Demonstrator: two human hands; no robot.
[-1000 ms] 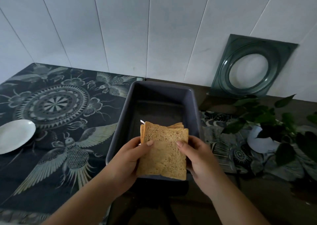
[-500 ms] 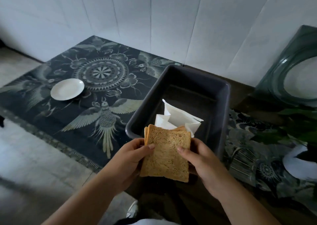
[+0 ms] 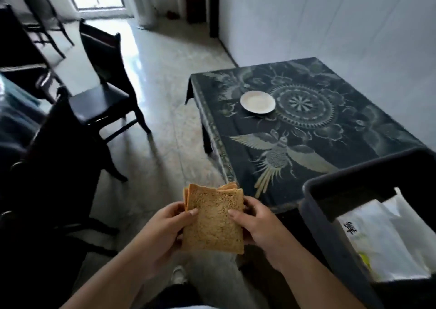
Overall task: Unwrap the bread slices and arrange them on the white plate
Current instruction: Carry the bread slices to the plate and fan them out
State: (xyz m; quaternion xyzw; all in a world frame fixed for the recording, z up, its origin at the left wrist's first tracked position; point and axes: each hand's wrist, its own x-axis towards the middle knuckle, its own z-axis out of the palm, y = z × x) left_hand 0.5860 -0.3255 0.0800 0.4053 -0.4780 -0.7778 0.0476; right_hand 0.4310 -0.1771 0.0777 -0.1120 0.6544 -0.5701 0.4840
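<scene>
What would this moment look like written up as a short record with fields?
Held item: stack of bread slices, unwrapped
Left hand: grips the stack's left edge
Right hand: grips its right edge
White plate: bare, on the patterned tablecloth
Dark bin: holds the white wrapper
Step remaining: bread onto plate
</scene>
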